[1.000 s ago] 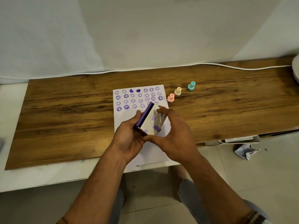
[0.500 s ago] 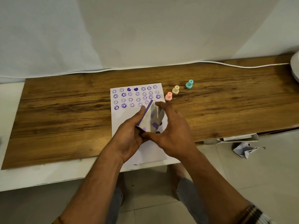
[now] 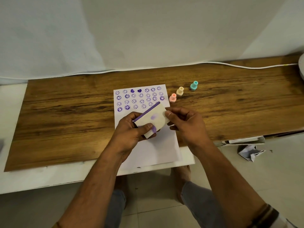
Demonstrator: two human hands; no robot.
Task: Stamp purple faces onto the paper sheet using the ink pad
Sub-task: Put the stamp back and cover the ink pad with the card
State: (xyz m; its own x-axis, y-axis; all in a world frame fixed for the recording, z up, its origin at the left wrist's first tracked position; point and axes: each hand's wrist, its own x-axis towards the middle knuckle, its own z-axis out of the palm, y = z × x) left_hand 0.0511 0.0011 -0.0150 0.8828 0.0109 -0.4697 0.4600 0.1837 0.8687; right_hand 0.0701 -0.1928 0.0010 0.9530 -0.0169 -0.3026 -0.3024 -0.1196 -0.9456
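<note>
Holding the ink pad (image 3: 151, 120) just above the paper sheet (image 3: 148, 145), both hands are closing on it near the front edge of the counter (image 3: 65, 112). The left hand (image 3: 131, 134) is gripping the pad's lower end, thumb lying across its pale, purple-smudged face. The right hand (image 3: 185, 125) is pinching the pad's upper right end between thumb and fingers. The pad is sitting tilted, its purple edge facing up and left.

The paper is lying at the middle of the counter, its near end reaching past the wooden top onto the white front strip. Rows of purple faces (image 3: 139, 99) and two hearts are filling its far end, while the near part is showing blank.

Three small stampers are standing upright on the wood just right of the paper's far right corner, lined up diagonally toward the back edge: a pink stamper (image 3: 172, 98), a cream stamper (image 3: 180, 91) and a teal stamper (image 3: 194, 85).
</note>
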